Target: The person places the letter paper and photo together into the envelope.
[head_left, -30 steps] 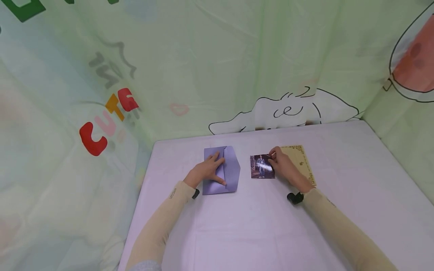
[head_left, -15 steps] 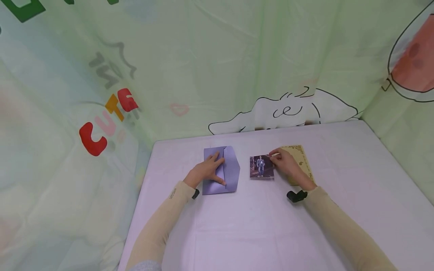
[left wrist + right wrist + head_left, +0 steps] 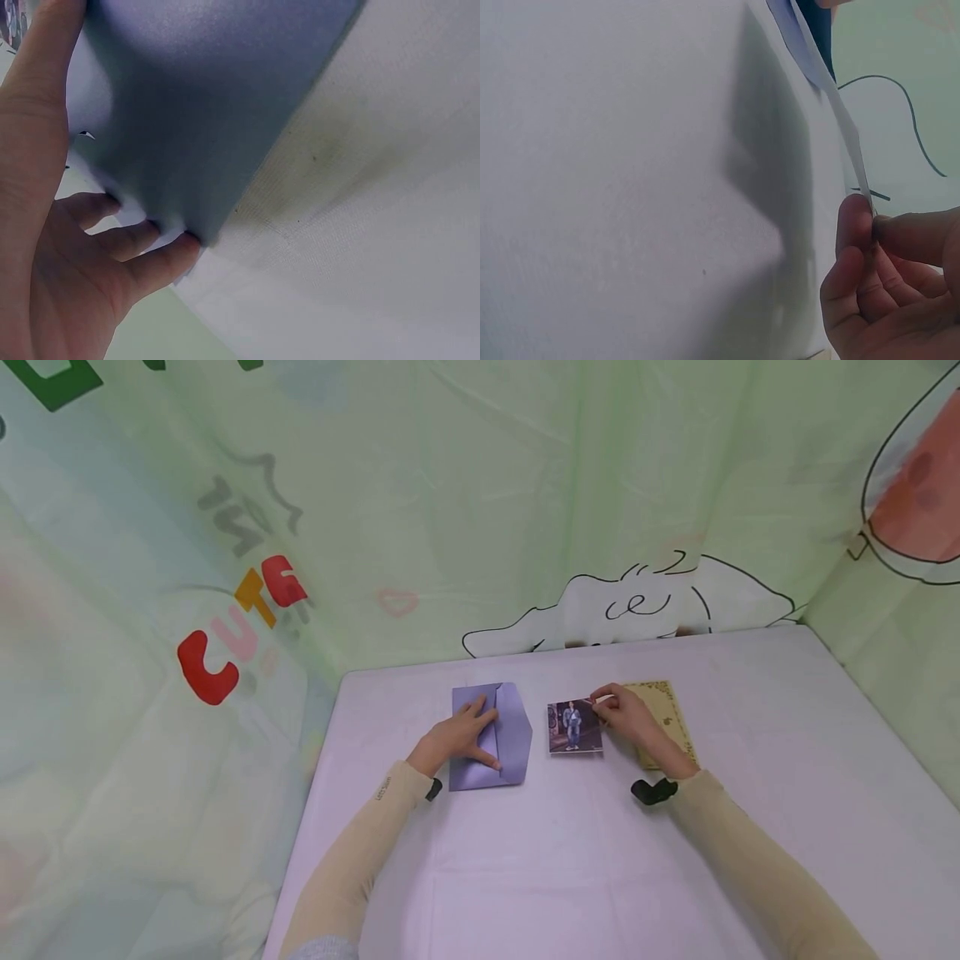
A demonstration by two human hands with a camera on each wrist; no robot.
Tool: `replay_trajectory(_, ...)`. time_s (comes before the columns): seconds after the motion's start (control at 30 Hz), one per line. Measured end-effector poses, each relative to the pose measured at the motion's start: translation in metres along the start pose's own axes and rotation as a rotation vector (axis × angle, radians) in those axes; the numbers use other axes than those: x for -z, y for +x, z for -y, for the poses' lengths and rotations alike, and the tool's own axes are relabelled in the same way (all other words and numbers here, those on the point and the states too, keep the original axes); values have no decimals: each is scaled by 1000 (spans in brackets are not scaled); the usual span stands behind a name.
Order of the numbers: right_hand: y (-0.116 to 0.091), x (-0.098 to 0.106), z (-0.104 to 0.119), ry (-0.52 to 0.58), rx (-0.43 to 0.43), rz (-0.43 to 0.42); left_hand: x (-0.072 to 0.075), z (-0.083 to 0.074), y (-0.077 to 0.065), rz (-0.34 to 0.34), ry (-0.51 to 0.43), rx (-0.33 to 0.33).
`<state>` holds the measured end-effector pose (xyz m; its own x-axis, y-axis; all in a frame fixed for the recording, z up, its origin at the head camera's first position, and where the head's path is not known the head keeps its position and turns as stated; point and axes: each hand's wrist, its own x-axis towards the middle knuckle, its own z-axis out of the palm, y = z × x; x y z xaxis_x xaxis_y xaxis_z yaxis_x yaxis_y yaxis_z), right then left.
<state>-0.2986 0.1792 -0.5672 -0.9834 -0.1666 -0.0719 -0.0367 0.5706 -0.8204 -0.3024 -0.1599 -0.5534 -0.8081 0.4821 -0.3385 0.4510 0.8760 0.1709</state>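
A small, square paper photo (image 3: 573,727) is up off the pale purple desk (image 3: 525,860), between 1 purple paper envelope (image 3: 513,735) and 1 yellow paper card with a brown border (image 3: 663,706). The right hand (image 3: 630,718) pinches the photo's edge in its fingers. The left hand (image 3: 456,733) rests on the envelope, fingers spread apart.

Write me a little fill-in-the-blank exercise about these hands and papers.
1. The left hand rests on the purple paper envelope, whose flap points toward the ____ hand.
2. The right hand pinches the dark glossy rectangular photo between fingers and ____.
3. From left to right, the head view shows envelope, ____, and beige ornate-bordered paper card.
Missing words: right; thumb; photo.
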Motion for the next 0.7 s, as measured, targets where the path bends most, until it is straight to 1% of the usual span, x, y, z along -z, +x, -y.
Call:
replay_trajectory(0.27, 3, -5, 0, 13, 14, 3, -3, 1, 2, -3, 13, 0)
replay_trajectory(0.53, 7, -14, 0, 36, 40, 6, -4, 0, 2, -2, 25, 15)
replay_trajectory(0.7, 9, -20, 2, 44, 32, 6, -3, 0, 2, -1, 22, 22)
